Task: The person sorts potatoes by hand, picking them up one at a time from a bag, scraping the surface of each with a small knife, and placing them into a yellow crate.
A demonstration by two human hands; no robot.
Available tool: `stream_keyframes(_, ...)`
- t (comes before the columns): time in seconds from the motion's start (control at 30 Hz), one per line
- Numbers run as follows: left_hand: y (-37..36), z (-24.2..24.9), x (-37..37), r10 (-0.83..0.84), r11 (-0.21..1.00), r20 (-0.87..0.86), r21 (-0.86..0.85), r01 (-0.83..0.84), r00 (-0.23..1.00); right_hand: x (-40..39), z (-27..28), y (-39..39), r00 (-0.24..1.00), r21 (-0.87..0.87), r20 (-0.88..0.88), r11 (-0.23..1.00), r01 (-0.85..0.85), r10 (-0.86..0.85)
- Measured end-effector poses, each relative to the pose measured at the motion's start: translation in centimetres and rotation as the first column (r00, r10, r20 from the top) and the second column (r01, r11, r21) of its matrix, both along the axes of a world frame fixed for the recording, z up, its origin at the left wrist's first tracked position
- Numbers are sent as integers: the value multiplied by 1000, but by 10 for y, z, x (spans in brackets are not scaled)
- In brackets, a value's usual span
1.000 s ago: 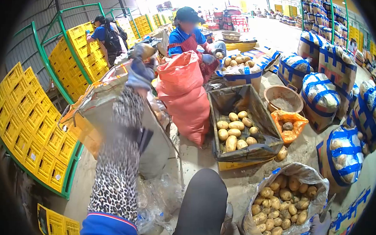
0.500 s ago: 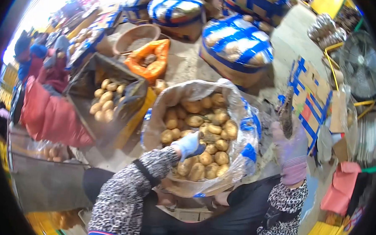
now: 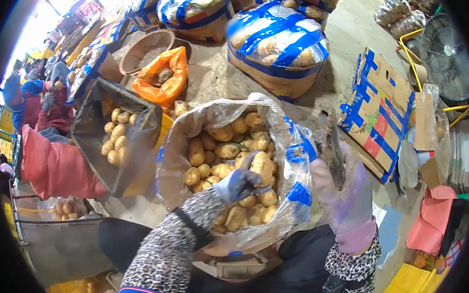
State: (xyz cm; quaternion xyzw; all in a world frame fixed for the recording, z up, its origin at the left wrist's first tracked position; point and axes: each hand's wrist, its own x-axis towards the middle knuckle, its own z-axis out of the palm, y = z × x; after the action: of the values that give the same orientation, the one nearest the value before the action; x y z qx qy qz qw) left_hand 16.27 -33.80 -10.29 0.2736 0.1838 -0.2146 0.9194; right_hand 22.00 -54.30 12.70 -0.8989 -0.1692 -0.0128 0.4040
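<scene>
My left hand (image 3: 238, 184), in a grey-blue glove, is closed on a potato (image 3: 262, 167) over the middle of the box. Beneath it, a plastic-lined box (image 3: 290, 196) with blue tape holds many potatoes (image 3: 236, 219). My right hand (image 3: 347, 196), in a pale purple-pink glove, is raised just right of the box. It grips a long, dark, dirt-coated object (image 3: 332, 156) that points upward; its kind I cannot make out. Both sleeves are leopard-patterned.
Left of the box stand a dark-lined container of potatoes (image 3: 91, 122) and an orange bag (image 3: 148, 93). Taped full boxes (image 3: 277, 77) stand ahead. To the right are a flattened carton (image 3: 377, 113) and a fan (image 3: 448, 56). A person in a red garment (image 3: 56, 162) sits at left.
My left hand has closed on a potato and lifted it slightly. My right hand still grips the dark object, now closer to the box's right rim. The view has shifted.
</scene>
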Motion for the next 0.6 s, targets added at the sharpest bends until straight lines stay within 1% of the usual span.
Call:
stream_keyframes(0.03, 18, 38, -16, -45, 998, 81, -47, 49, 996, -3, -6, 4, 999, 75, -36, 997, -18, 21)
stream_keyframes(0.07, 33, 69, -33, -33, 992, 83, -120, 43, 996, -5, -17, 7, 996, 149, -71, 988, -35, 46)
stream_keyframes(0.1, 45, 96, -48, -17, 980, 86, -194, 34, 996, -11, -24, 14, 993, 164, -76, 983, -81, 95)
stream_keyframes(0.17, 59, 145, -80, 101, 960, -107, -250, -125, 989, -24, -39, 28, 978, 194, -89, 966, -171, 191)
stream_keyframes(0.2, 66, 152, -93, 99, 887, -60, -447, -115, 993, -33, -42, 36, 955, 185, -128, 953, -241, 267)
stream_keyframes(0.23, 66, 162, -106, 102, 986, 58, -140, -94, 993, -43, -45, 44, 926, 174, -168, 934, -311, 339)
stream_keyframes(0.27, 62, 174, -119, 69, 979, 167, 180, -99, 984, -54, -50, 53, 876, 288, -247, 895, -342, 414)
stream_keyframes(0.3, 64, 179, -126, -55, 877, 369, 463, -132, 928, -62, -52, 62, 861, 280, -239, 881, -382, 449)
stream_keyframes(0.33, 65, 184, -133, -183, 677, 496, 690, -257, 849, -68, -53, 69, 847, 268, -231, 868, -417, 479)
stream_keyframes(0.37, 65, 182, -137, 28, 876, 475, 412, -251, 879, -75, -49, 75, 833, 252, -226, 856, -451, 505)
stream_keyframes(0.4, 61, 178, -139, 216, 961, 380, 78, -264, 900, -79, -40, 80, 810, 241, -297, 860, -449, 506)
stream_keyframes(0.43, 63, 171, -139, 268, 962, 267, -131, -240, 926, -82, -43, 81, 821, 169, -156, 834, -526, 549)
stream_keyframes(0.47, 65, 163, -139, 300, 912, 130, -330, -244, 945, -84, -52, 80, 805, 87, -13, 803, -590, 593)
stream_keyframes(0.5, 67, 157, -140, 302, 923, 156, -293, -248, 940, -86, -56, 80, 762, -2, 128, 769, -640, 635)
stream_keyframes(0.53, 68, 152, -142, 303, 934, 179, -253, -253, 936, -95, -40, 82, 747, -225, -70, 719, -658, 662)
stream_keyframes(0.57, 69, 148, -144, 302, 943, 201, -209, -260, 932, -98, -40, 83, 714, -261, -36, 683, -682, 699)
stream_keyframes(0.6, 70, 146, -143, 347, 929, 149, -192, -317, 926, -98, -42, 83, 679, -297, -4, 647, -702, 734)
